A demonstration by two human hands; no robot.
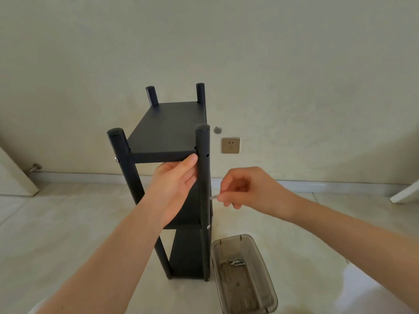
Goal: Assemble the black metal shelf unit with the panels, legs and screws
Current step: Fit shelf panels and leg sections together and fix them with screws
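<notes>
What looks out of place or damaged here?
Nothing stands out. The shelf unit stands upright; an empty screw hole near the top of the front right leg is just unfinished, with a screw pinched in the right hand.

One black shelf unit (pixel 172 177) stands on the floor. It has four legs (pixel 203 177) and three visible panels (pixel 167 130), one at its top, one at mid-height and one at its base. Two screw heads (pixel 117 160) show on the near legs, and one screw (pixel 214 197) is pinched just right of the unit. One clear plastic tray (pixel 269 288) lies right of the unit's base, holding a few screws too small to count. Two hands are in view, a left hand (pixel 174 189) and a right hand (pixel 247 189). One wall socket (pixel 230 145) sits right of the unit's top.
</notes>
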